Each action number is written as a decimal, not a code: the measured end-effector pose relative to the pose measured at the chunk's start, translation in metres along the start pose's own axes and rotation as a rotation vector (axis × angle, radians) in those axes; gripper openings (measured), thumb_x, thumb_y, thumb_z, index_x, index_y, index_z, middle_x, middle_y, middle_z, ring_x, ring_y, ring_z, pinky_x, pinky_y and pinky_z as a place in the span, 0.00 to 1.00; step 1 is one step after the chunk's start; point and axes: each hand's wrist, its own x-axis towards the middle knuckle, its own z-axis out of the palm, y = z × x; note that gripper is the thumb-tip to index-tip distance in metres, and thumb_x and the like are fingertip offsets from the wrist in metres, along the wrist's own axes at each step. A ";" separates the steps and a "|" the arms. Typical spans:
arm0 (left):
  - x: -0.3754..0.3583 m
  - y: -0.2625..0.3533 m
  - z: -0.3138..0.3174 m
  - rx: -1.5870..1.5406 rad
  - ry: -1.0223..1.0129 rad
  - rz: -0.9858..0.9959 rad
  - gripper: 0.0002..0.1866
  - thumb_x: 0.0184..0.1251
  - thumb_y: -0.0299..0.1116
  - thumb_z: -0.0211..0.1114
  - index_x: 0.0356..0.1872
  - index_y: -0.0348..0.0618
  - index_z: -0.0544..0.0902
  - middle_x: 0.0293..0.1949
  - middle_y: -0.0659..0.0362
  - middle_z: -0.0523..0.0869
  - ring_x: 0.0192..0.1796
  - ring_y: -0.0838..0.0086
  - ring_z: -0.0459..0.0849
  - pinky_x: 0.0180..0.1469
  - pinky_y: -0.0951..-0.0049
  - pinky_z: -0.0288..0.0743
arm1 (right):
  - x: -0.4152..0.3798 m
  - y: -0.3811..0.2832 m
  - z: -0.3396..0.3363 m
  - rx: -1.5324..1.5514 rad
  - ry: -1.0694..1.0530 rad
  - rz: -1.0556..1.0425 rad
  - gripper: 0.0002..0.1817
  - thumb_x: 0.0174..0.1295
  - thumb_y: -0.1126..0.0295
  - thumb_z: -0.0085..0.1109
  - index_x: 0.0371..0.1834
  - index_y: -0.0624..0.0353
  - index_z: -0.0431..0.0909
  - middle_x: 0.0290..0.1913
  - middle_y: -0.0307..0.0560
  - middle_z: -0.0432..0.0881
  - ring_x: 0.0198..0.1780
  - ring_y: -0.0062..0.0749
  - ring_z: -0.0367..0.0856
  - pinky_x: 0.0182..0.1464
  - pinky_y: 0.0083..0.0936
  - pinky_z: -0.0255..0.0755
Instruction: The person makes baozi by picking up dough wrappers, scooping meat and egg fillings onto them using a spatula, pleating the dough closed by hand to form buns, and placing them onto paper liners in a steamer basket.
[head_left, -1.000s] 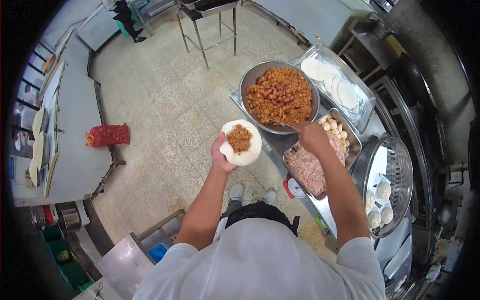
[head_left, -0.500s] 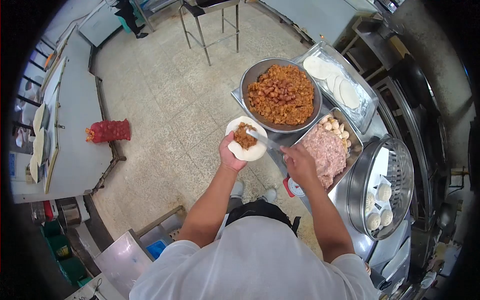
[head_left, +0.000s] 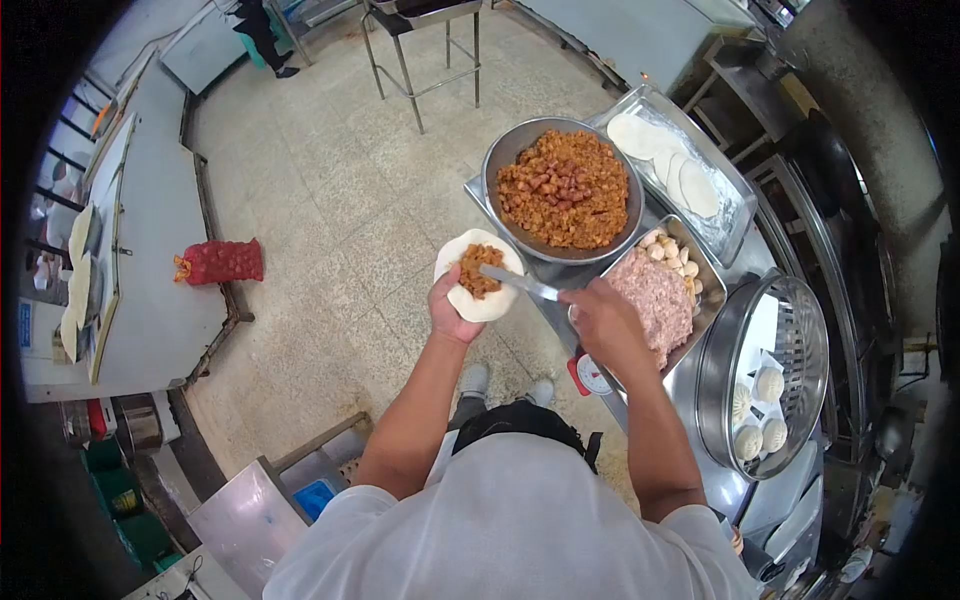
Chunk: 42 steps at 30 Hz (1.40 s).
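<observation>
My left hand (head_left: pixel 453 315) holds a round dough wrapper (head_left: pixel 487 308) from its near left edge, out over the floor. Brown filling (head_left: pixel 478 263) lies heaped on the middle of the dough. In my right hand (head_left: pixel 607 328) is a flat metal spatula (head_left: pixel 530 284), fingers wrapped round its handle. The blade's tip touches the filling. Beyond both hands stands a large metal bowl (head_left: pixel 490 190) of the same brown filling. Just right of my right hand, a rectangular metal tray (head_left: pixel 708 306) holds pale pink minced meat (head_left: pixel 650 300) and whole yolk-like balls (head_left: pixel 668 248).
Dough wrappers (head_left: pixel 697 190) lie on a floured tray (head_left: pixel 735 225) at the back right. A round steamer (head_left: pixel 712 400) holds several pleated buns (head_left: pixel 768 384). A red scale (head_left: pixel 590 374) sits at the table's edge. A red net sack (head_left: pixel 222 262) and a stool (head_left: pixel 410 80) stand on the floor; a person (head_left: pixel 262 40) is far off.
My left hand has moved the wrapper a little to the left. The spatula has shifted left with it and lies flatter, its tip still at the filling.
</observation>
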 end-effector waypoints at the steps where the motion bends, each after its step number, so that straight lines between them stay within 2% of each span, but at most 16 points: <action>1: -0.004 0.004 -0.004 -0.044 -0.002 0.009 0.30 0.71 0.42 0.60 0.70 0.38 0.69 0.67 0.46 0.76 0.68 0.50 0.76 0.72 0.45 0.67 | 0.006 0.008 -0.014 -0.070 -0.028 -0.039 0.16 0.60 0.75 0.58 0.51 0.51 0.85 0.38 0.51 0.78 0.42 0.49 0.82 0.44 0.43 0.78; 3: -0.004 0.015 -0.012 -0.087 -0.010 0.011 0.31 0.72 0.44 0.60 0.71 0.39 0.68 0.68 0.47 0.76 0.68 0.50 0.76 0.73 0.45 0.66 | 0.024 0.015 -0.028 -0.143 -0.051 -0.072 0.17 0.60 0.75 0.57 0.52 0.51 0.84 0.39 0.51 0.79 0.43 0.50 0.82 0.44 0.43 0.78; 5: -0.003 0.031 -0.025 -0.058 -0.024 -0.082 0.31 0.73 0.45 0.58 0.71 0.39 0.68 0.69 0.47 0.75 0.69 0.51 0.75 0.73 0.46 0.66 | 0.043 0.019 -0.034 -0.324 0.049 0.058 0.16 0.61 0.73 0.54 0.51 0.51 0.84 0.42 0.54 0.80 0.45 0.52 0.83 0.46 0.44 0.79; 9: -0.007 0.033 -0.028 0.295 0.048 -0.111 0.33 0.74 0.47 0.57 0.73 0.40 0.66 0.70 0.47 0.73 0.72 0.52 0.72 0.75 0.47 0.63 | 0.071 0.053 -0.002 -0.460 -0.033 0.128 0.16 0.61 0.73 0.52 0.50 0.53 0.84 0.46 0.55 0.83 0.47 0.52 0.85 0.47 0.44 0.79; 10: -0.014 0.029 -0.022 0.108 -0.060 -0.068 0.38 0.70 0.51 0.61 0.74 0.39 0.64 0.71 0.46 0.72 0.72 0.50 0.71 0.75 0.44 0.61 | 0.072 0.061 0.006 -0.422 -0.101 0.069 0.18 0.61 0.74 0.52 0.52 0.51 0.84 0.46 0.55 0.83 0.47 0.52 0.85 0.47 0.44 0.79; 12: -0.013 0.032 -0.011 0.079 -0.152 -0.079 0.40 0.68 0.53 0.62 0.74 0.40 0.64 0.72 0.45 0.71 0.73 0.48 0.70 0.76 0.43 0.60 | 0.072 0.069 0.008 -0.386 -0.165 0.015 0.20 0.60 0.74 0.52 0.55 0.50 0.84 0.45 0.56 0.83 0.47 0.52 0.85 0.48 0.43 0.79; 13: -0.014 0.030 -0.009 0.043 -0.235 -0.084 0.43 0.65 0.56 0.63 0.75 0.40 0.64 0.72 0.45 0.70 0.73 0.47 0.69 0.76 0.42 0.59 | 0.070 0.067 0.004 -0.365 -0.176 0.046 0.18 0.60 0.75 0.51 0.51 0.51 0.84 0.46 0.55 0.84 0.48 0.51 0.85 0.48 0.44 0.79; 14: -0.008 0.033 -0.018 0.191 -0.182 -0.095 0.45 0.64 0.59 0.63 0.75 0.41 0.64 0.72 0.44 0.69 0.73 0.46 0.69 0.76 0.41 0.59 | 0.069 0.065 0.000 -0.345 -0.186 0.074 0.16 0.59 0.76 0.51 0.47 0.52 0.85 0.47 0.55 0.86 0.48 0.50 0.85 0.48 0.44 0.80; 19: 0.007 0.027 -0.035 -0.055 -0.211 -0.224 0.42 0.67 0.59 0.61 0.73 0.39 0.66 0.71 0.43 0.71 0.72 0.46 0.70 0.75 0.42 0.61 | 0.051 0.082 0.001 -0.046 -0.066 0.001 0.16 0.59 0.76 0.54 0.48 0.50 0.86 0.44 0.54 0.86 0.48 0.49 0.85 0.49 0.42 0.79; 21: 0.019 0.018 -0.039 -0.017 -0.072 -0.246 0.39 0.71 0.59 0.55 0.73 0.39 0.67 0.71 0.43 0.72 0.72 0.46 0.71 0.75 0.42 0.60 | 0.046 0.081 0.003 0.002 -0.037 0.004 0.17 0.59 0.76 0.55 0.49 0.50 0.86 0.44 0.54 0.86 0.48 0.48 0.84 0.49 0.41 0.79; 26: 0.029 0.000 -0.027 0.062 0.062 -0.229 0.32 0.75 0.50 0.51 0.71 0.38 0.68 0.68 0.44 0.75 0.70 0.47 0.74 0.74 0.44 0.64 | 0.049 0.055 -0.014 -0.309 -0.001 0.124 0.15 0.62 0.74 0.56 0.49 0.49 0.87 0.45 0.51 0.82 0.47 0.48 0.83 0.48 0.42 0.79; 30: 0.027 0.000 -0.019 0.135 0.067 -0.198 0.31 0.74 0.48 0.52 0.71 0.38 0.68 0.68 0.44 0.75 0.69 0.48 0.74 0.74 0.44 0.64 | 0.036 0.074 -0.010 -0.230 0.048 0.035 0.15 0.61 0.73 0.57 0.48 0.49 0.87 0.44 0.51 0.81 0.45 0.49 0.83 0.47 0.43 0.78; 36: 0.016 0.010 -0.012 0.214 0.016 -0.204 0.33 0.72 0.47 0.56 0.71 0.37 0.67 0.68 0.43 0.74 0.70 0.48 0.74 0.74 0.44 0.64 | 0.037 0.064 -0.057 -0.378 -0.117 0.089 0.15 0.62 0.73 0.56 0.48 0.49 0.87 0.40 0.56 0.82 0.43 0.54 0.83 0.45 0.46 0.76; 38: 0.006 0.013 -0.006 -0.173 -0.264 -0.220 0.35 0.71 0.49 0.57 0.72 0.37 0.66 0.70 0.42 0.73 0.71 0.47 0.73 0.75 0.44 0.62 | 0.048 0.063 -0.051 -0.406 -0.075 0.087 0.16 0.60 0.73 0.56 0.48 0.50 0.87 0.40 0.55 0.82 0.43 0.53 0.84 0.45 0.46 0.77; 39: 0.007 0.017 -0.010 -0.172 -0.264 -0.225 0.35 0.71 0.49 0.57 0.72 0.37 0.66 0.70 0.42 0.73 0.71 0.47 0.73 0.75 0.44 0.62 | 0.054 0.065 -0.045 -0.430 -0.040 0.080 0.17 0.58 0.74 0.55 0.49 0.51 0.86 0.40 0.55 0.83 0.43 0.52 0.85 0.45 0.46 0.78; 42: 0.019 0.018 -0.027 0.206 -0.013 -0.299 0.40 0.69 0.56 0.58 0.74 0.39 0.64 0.73 0.43 0.69 0.74 0.45 0.68 0.76 0.41 0.57 | 0.068 0.068 -0.019 -0.444 -0.075 0.057 0.18 0.60 0.74 0.52 0.50 0.51 0.86 0.41 0.55 0.84 0.44 0.52 0.85 0.46 0.45 0.79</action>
